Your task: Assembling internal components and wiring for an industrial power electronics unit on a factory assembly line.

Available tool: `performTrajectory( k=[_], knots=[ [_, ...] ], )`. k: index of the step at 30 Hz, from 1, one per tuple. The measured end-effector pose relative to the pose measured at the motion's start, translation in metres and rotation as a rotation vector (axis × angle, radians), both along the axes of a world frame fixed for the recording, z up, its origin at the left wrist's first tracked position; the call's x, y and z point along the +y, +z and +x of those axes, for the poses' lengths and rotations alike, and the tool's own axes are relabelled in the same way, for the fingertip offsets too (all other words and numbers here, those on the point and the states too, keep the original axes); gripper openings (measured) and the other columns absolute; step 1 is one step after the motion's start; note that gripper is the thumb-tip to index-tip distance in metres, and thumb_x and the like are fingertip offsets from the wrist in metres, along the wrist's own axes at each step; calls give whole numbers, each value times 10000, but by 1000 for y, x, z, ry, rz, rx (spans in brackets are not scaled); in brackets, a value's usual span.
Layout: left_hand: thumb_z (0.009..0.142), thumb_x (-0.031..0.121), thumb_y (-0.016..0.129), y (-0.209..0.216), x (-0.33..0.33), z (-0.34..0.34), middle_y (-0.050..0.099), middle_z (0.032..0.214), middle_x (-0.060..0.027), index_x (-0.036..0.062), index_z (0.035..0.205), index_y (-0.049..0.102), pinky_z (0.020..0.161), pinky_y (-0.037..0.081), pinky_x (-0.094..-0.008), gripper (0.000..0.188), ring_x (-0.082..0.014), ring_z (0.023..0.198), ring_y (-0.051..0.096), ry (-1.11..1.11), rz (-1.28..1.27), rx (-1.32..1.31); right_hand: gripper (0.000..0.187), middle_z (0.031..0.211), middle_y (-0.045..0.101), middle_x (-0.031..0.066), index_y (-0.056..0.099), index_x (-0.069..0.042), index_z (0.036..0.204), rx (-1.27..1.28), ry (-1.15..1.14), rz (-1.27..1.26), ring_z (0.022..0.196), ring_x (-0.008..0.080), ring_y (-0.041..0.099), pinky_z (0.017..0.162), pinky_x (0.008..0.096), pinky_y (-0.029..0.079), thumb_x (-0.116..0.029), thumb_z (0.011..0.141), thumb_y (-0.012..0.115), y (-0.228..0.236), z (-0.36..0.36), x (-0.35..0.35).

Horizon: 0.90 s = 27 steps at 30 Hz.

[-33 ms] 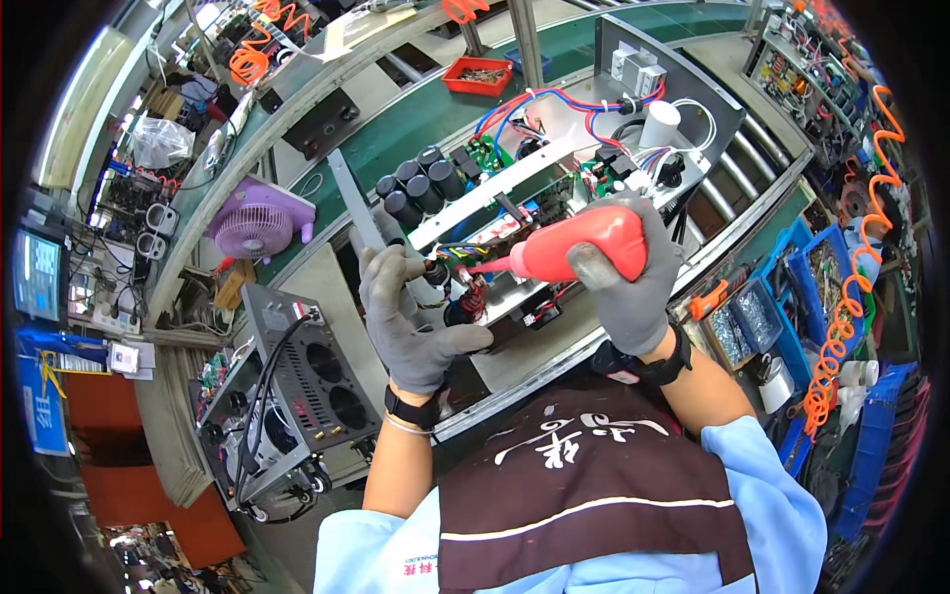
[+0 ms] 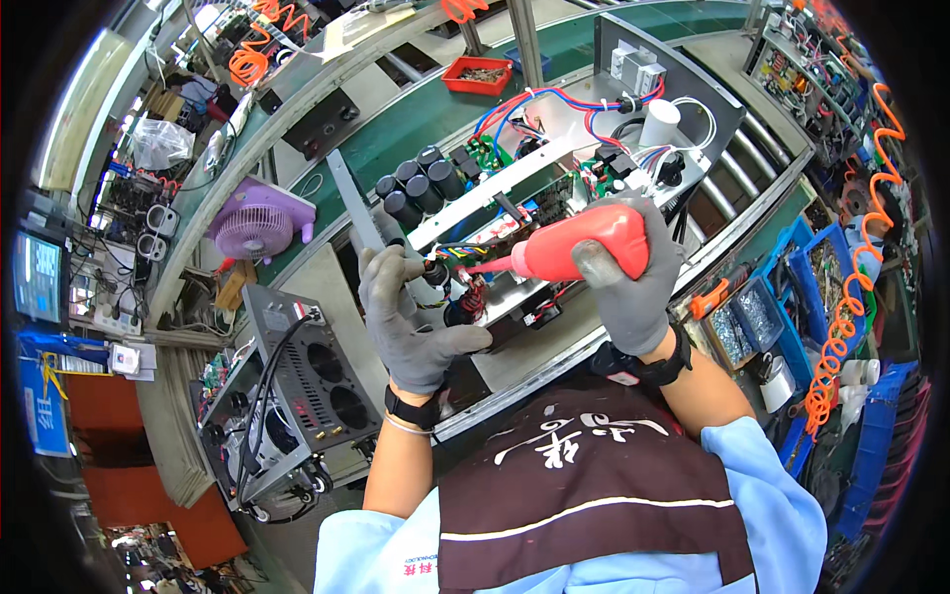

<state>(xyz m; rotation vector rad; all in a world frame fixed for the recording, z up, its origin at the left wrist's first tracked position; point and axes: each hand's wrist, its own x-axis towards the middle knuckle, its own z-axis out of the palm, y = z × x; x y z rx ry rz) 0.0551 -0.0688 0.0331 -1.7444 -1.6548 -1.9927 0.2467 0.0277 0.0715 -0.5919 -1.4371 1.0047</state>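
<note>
My right hand (image 2: 633, 287), in a grey glove, is wrapped round a red squeeze bottle (image 2: 579, 246). The bottle lies nearly level, its thin nozzle pointing left at a red-and-black wired part (image 2: 465, 305) inside an open electronics chassis (image 2: 495, 193). My left hand (image 2: 416, 332), also gloved in grey, is at the chassis's left end with thumb and bent fingers apart. Its fingertips are close to a black round fitting (image 2: 435, 272) with wires; whether they touch it I cannot tell. Black capacitors (image 2: 421, 188) and green circuit boards fill the chassis. Whether anything leaves the nozzle cannot be seen.
A second grey unit (image 2: 312, 361) with black cables stands at left. Behind it is a purple fan (image 2: 254, 230). A red tray (image 2: 477, 75) of small parts sits at the back. Blue bins (image 2: 777, 297), an orange-handled tool (image 2: 710, 300) and an orange coiled hose (image 2: 831, 346) are at right.
</note>
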Motion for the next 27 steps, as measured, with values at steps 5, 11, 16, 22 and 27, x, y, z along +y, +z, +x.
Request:
performTrajectory(
  k=[5, 11, 16, 22, 27],
  knots=[
    [467, 602, 770, -1, -1, -2, 535, 1030, -81, 24, 1233, 439, 1069, 203, -467, 1015, -245, 1067, 485, -4, -18, 19, 427, 833, 610, 81, 542, -24, 955, -17, -2, 72, 729, 154, 597, 668, 276, 489, -193, 662, 802, -3, -3, -5],
    [466, 626, 750, 0, 0, -3, 538, 1029, -77, 33, 1247, 433, 1070, 196, -470, 1031, -251, 1096, 472, 28, -18, 110, 581, 873, 603, 110, 549, -32, 1035, -219, 173, 791, 715, 261, 619, 572, 349, 506, -288, 583, 809, 2, 1, -24],
    [468, 631, 744, 2, -2, -4, 542, 1027, -76, 37, 1263, 421, 1070, 194, -473, 1044, -252, 1100, 470, 29, 0, 157, 568, 875, 604, 114, 540, -15, 1038, -328, 17, 814, 715, 279, 615, 591, 357, 509, -261, 597, 798, 12, 15, -21],
    [511, 678, 699, 1, 1, 0, 551, 1054, -92, 36, 1289, 394, 1059, 216, -475, 1053, -270, 1137, 449, 49, 55, 116, 407, 791, 611, 92, 532, -26, 986, 163, -192, -155, 685, 199, 603, 601, 312, 502, -321, 763, 702, -20, 48, 2],
    [721, 662, 588, -1, 8, -3, 562, 1025, -140, -6, 1233, 409, 1034, 272, -486, 861, -282, 1133, 463, 39, 130, 166, 406, 830, 625, 96, 526, -50, 989, 623, 59, -855, 614, 170, 585, 509, 272, 465, -436, 862, 542, -61, 67, 14]
  ],
)
